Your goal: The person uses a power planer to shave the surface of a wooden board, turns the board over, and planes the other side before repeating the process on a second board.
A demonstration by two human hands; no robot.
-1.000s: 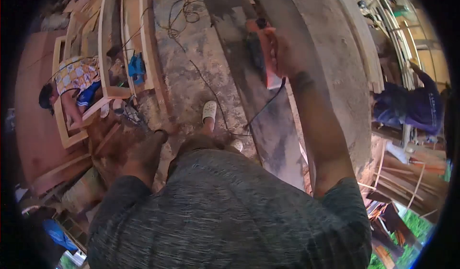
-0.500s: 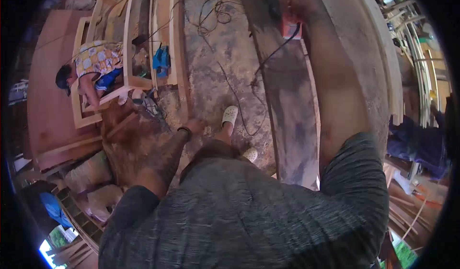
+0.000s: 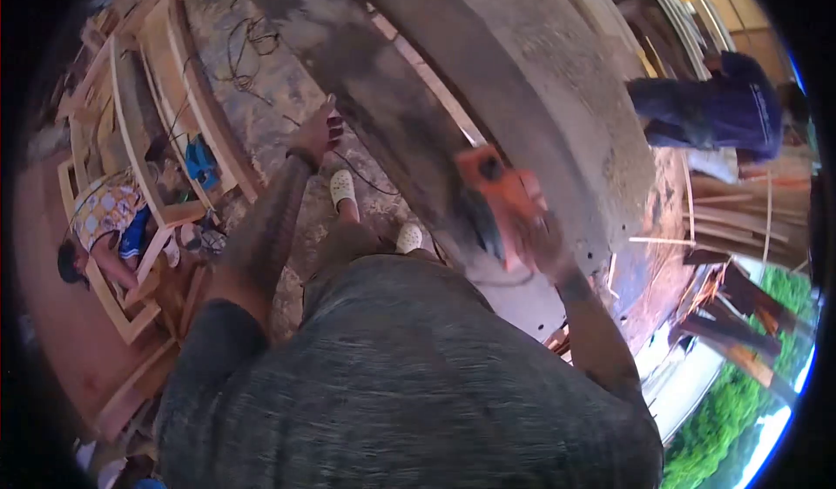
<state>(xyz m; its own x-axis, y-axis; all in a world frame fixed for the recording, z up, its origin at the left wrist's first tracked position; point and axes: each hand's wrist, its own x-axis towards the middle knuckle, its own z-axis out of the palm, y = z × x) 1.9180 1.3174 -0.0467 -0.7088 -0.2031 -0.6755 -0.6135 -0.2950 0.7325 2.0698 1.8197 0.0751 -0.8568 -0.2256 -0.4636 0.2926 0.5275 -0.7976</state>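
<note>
My right hand [image 3: 542, 236] grips an orange electric planer [image 3: 498, 195], blurred by motion, over the near part of a wide dark plank [image 3: 374, 88]. Its black cord loops close under the tool. My left hand [image 3: 320, 132] is bare, its fingers loosely bent and apart, beside the plank's left edge. A second dark plank [image 3: 470, 62] runs parallel on the right, with a narrow gap between the two.
At left, a person [image 3: 109, 219] bends over a pale wooden frame [image 3: 131, 323]. A blue power tool [image 3: 201, 160] lies by other frames. Coiled cord [image 3: 248, 49] is on the dusty floor. Another person in dark clothes [image 3: 740, 110] stands at right, near stacked boards [image 3: 740, 219].
The planer and my right hand have come back along the plank toward my body. My left hand has moved forward to the plank's edge. The view has turned right.
</note>
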